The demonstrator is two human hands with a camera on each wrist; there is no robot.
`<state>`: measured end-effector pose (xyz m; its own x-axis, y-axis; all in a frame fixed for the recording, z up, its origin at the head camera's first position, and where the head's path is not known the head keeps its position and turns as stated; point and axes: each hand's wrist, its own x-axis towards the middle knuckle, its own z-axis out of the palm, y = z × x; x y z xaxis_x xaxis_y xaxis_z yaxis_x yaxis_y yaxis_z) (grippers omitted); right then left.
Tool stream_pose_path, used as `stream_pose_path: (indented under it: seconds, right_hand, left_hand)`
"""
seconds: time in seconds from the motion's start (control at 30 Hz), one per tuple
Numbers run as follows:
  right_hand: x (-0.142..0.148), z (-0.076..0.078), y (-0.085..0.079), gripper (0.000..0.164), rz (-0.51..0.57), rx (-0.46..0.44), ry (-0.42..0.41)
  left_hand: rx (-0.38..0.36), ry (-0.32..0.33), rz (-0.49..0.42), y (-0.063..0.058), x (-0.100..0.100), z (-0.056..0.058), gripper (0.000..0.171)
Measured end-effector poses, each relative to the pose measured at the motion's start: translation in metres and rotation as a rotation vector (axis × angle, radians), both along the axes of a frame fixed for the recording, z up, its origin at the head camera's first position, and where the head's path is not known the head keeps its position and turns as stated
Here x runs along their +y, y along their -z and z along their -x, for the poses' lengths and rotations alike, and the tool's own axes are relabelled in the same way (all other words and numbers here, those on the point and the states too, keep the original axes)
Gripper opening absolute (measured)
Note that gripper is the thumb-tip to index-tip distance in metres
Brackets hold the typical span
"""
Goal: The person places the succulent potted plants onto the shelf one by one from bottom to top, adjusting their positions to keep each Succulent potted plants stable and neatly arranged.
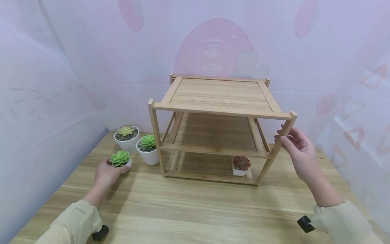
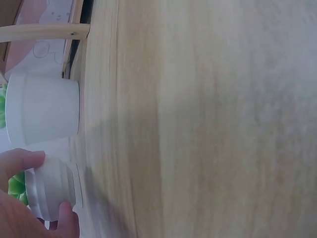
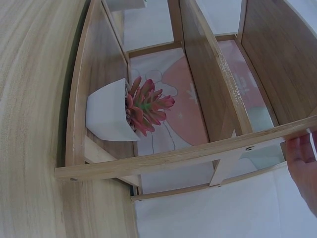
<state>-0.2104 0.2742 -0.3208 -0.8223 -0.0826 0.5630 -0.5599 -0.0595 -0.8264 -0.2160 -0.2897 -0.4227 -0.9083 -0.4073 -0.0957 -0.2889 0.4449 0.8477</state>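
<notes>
On the left side of the table, my left hand grips a small white pot with a green succulent. The left wrist view has thumb and fingers around that white pot, close to the tabletop. My right hand holds the front right post of a three-tier wooden shelf, thumb in front and fingers behind. A red succulent in a white pot stands on the shelf's bottom tier, at the right; the right wrist view shows this red succulent from the side.
Two more potted succulents stand left of the shelf: a yellowish-green one at the back and a green one beside the shelf's left post. Pale printed cloth hangs behind and at both sides of the wooden table.
</notes>
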Motion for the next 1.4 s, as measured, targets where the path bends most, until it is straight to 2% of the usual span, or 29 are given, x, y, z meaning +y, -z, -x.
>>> stream_pose_path:
  seconds: [0.27,1.07,1.4]
  right_hand:
    - [0.0,0.0,0.001,0.035,0.0,0.001,-0.004]
    - [0.0,-0.001,-0.001,0.034,-0.007,-0.01,-0.001]
    - [0.001,-0.001,0.0,0.034,-0.016,-0.005,0.006]
  left_hand:
    - [-0.016,0.035,0.044,-0.002,0.003,-0.003,0.092]
    - [0.013,0.112,0.014,-0.013,0.005,-0.02,0.094]
    - [0.035,0.183,0.044,-0.018,0.016,-0.023,0.09]
